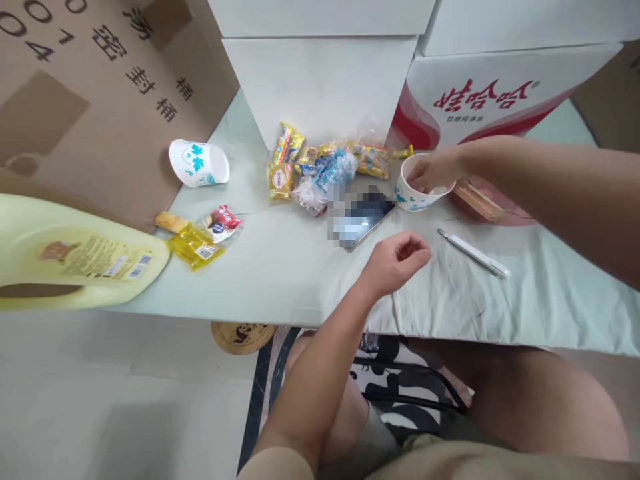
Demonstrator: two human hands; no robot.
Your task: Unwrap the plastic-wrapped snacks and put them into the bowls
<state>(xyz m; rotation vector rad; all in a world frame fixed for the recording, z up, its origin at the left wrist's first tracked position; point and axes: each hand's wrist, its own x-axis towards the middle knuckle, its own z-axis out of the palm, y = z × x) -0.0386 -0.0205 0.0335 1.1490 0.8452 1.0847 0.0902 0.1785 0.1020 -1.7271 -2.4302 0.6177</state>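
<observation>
Right hand (436,168) partly within rim of cup (418,201)

On the bench (280,273), one cup (419,201) stands between a phone (367,219) and a biscuit pack (477,200); wrapped snacks (336,170) lie behind the phone, a cutter (475,254) before the pack.
</observation>
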